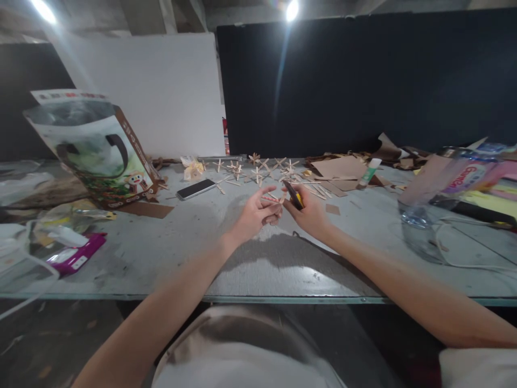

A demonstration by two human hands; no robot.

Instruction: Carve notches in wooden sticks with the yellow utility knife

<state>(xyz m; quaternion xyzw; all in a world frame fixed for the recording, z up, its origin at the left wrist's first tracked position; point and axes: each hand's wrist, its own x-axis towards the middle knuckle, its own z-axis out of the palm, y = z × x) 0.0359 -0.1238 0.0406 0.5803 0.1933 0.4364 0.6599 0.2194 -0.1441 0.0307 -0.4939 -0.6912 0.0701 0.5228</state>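
My left hand [262, 210] is closed around a small thin stick [271, 199] with red marks along it, held above the middle of the table. Close beside it, my right hand [309, 211] grips a black and yellow utility knife [294, 196]. The knife's lower end is near the fingertips of my left hand; whether the blade touches the stick is too small to tell. Beyond both hands lie several star-shaped pieces made of crossed wooden sticks [257, 175]. Loose wooden sticks [319, 188] lie just behind my right hand.
A phone [196, 189] lies left of my hands, with a large printed bag [100, 156] farther left. At the right are cardboard pieces [341, 168], a glue stick [370, 171] and a clear plastic bottle [464, 178]. A purple box [78, 256] and a white cable [40, 296] occupy the left front.
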